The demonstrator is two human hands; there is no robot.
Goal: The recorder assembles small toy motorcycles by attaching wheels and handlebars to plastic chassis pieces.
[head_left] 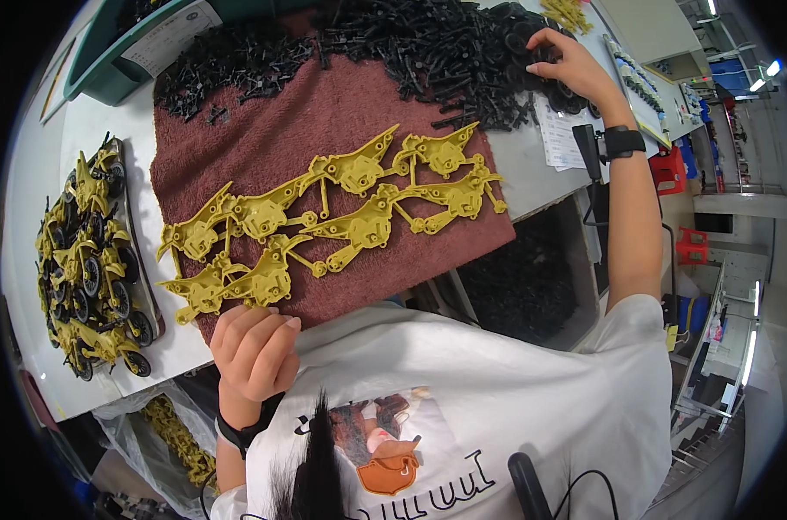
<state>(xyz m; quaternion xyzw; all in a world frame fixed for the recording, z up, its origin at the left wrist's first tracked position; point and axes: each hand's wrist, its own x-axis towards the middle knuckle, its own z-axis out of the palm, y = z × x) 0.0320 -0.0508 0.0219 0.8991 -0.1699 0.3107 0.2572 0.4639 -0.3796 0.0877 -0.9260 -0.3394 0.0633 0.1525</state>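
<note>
Two rows of yellow toy motorcycle body halves (350, 230) lie on a dark red towel (324, 104), joined in places by thin struts. At the towel's near edge, just below the yellow rows, my left hand (256, 351) is curled closed; whatever its fingers may hold is hidden. My right hand (571, 65) reaches far right over a heap of black toy wheels (515, 43). Its thumb and index finger are apart, with black wheels showing behind the gap. The other fingers of that hand are partly hidden.
Small black plastic parts (437, 61) are heaped along the towel's far side. Assembled yellow motorcycles (90, 269) crowd a tray at left. A green bin (107, 65) stands far left. Below the table are a bag of yellow parts (181, 442) and a container of black parts (532, 277).
</note>
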